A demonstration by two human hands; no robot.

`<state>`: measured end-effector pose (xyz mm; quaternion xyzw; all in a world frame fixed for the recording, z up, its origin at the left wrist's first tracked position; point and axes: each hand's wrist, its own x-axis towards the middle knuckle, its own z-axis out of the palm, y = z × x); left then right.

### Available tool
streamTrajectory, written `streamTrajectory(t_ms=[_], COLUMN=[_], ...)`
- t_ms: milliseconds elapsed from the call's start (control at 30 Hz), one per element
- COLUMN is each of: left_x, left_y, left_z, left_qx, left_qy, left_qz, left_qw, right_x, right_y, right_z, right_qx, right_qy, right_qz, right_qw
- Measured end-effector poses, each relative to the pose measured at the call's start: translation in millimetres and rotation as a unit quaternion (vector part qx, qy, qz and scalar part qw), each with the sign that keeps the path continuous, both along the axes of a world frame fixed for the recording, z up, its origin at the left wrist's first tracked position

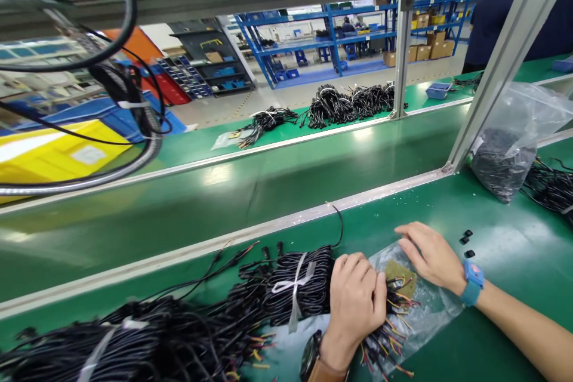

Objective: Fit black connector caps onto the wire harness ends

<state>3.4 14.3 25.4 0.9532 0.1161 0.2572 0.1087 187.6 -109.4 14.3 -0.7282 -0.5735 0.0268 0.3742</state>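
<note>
From where I stand, the cable bundle [299, 287] lies on the near side of the green bench [441, 358], its black coils bound with a white tie. The left hand [358, 293] is curled over the right end of it, fingers bent and apparently gripping the cables; how far they wrap underneath I cannot tell. Coloured wire ends [394, 343] fan out from below that hand, some lying over a clear plastic bag [441, 303] and beside a yellowish pad [408, 282]. The right hand [428, 253] is relaxed above the bag, fingers loosely spread and grasping nothing that I can see.

To do this well, I'd keep the left grip firm on the black jackets and off the thin wires, which look easy to bend. The free right hand could flatten the bag and tease the ends apart, so none snags in the plastic. The second pile of cables [116, 349] sits close on the left, its leads tangling near this bundle, so any pull should be gentle. The three small black pieces [465, 240] beyond the right wrist could easily be brushed aside by a careless sleeve.
</note>
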Motion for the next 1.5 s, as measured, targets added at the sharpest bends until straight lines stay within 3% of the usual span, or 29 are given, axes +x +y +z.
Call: streamTrajectory(t_ms=[233, 333, 433, 533, 667, 967, 1133, 1300, 1400, 1500], left_x=[11.0, 15.6, 16.2, 15.2, 14.5, 14.5, 8.6, 4.1, 5.0, 5.3], left_y=[1.3, -3.1, -4.2, -2.7, -1.9, 1.7, 12.6, 13.5, 9.5, 7.7], left_z=[-2.6, -1.1, 1.5, 1.2, -0.7, -5.8, -13.0, -11.1, -8.8, -9.6], left_qx=[0.086, 0.102, 0.128, 0.144, 0.161, 0.178, 0.132, 0.047, 0.002, -0.022], left_qy=[0.038, 0.095, 0.14, 0.141, 0.14, 0.121, 0.072, 0.057, 0.074, 0.091], left_qz=[0.154, 0.209, 0.213, 0.209, 0.214, 0.216, 0.106, -0.014, -0.05, -0.042], left_qw=[0.984, 0.968, 0.958, 0.957, 0.953, 0.952, 0.983, 0.997, 0.996, 0.995], right_x=[27.0, 40.9, 54.2, 64.0, 69.3, 64.6, 53.7, 35.8, 30.2, 32.2], right_y=[-8.6, -18.8, -29.5, -38.3, -45.2, -42.8, -29.8, -17.4, -14.4, -14.8], right_z=[10.8, 24.6, 36.8, 41.0, 35.2, 28.0, 27.7, 12.9, 5.4, 4.3], right_qx=[-0.107, -0.201, -0.297, -0.365, -0.444, -0.448, -0.365, -0.274, -0.266, -0.241], right_qy=[-0.147, -0.191, -0.204, -0.175, -0.11, -0.119, -0.175, -0.229, -0.231, -0.214], right_qz=[-0.181, -0.269, -0.337, -0.363, -0.332, -0.265, -0.23, -0.166, -0.149, -0.15], right_qw=[0.966, 0.922, 0.87, 0.839, 0.825, 0.845, 0.885, 0.919, 0.924, 0.935])
